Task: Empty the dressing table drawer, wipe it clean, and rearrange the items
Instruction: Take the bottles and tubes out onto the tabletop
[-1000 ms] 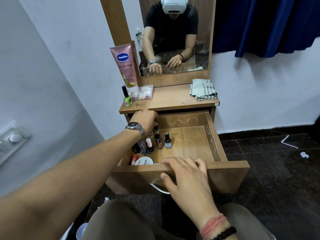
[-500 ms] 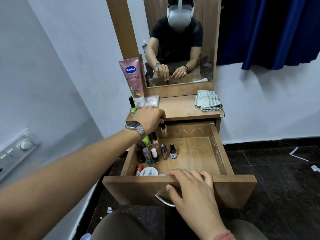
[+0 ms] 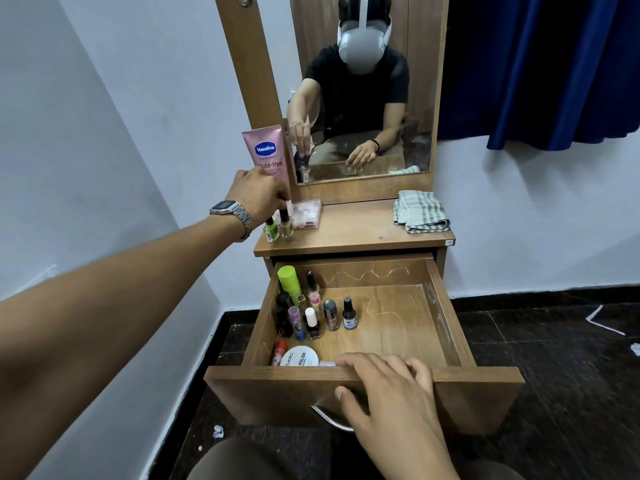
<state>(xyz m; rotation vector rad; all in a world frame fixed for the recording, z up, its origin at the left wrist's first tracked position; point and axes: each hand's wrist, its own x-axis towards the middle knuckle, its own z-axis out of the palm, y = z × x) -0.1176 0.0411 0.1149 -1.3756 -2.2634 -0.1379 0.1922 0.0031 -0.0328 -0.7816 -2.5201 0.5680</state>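
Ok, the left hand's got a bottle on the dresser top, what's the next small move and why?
Probably let go of the gold nail polish bottle and reach back into the drawer. The left hand pinches its cap while the bottle appears to stand upright on the tabletop beside the green bottle, and many bottles remain in the drawer, which the right hand holds by its front.

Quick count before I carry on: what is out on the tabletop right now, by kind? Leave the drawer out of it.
On the tabletop:
Nail polish: 2 (green bottle; gold bottle, its cap pinched by the left hand)
Vaseline tube: 1
Clear box: 1
Folded checked cloth: 1
Total: 5
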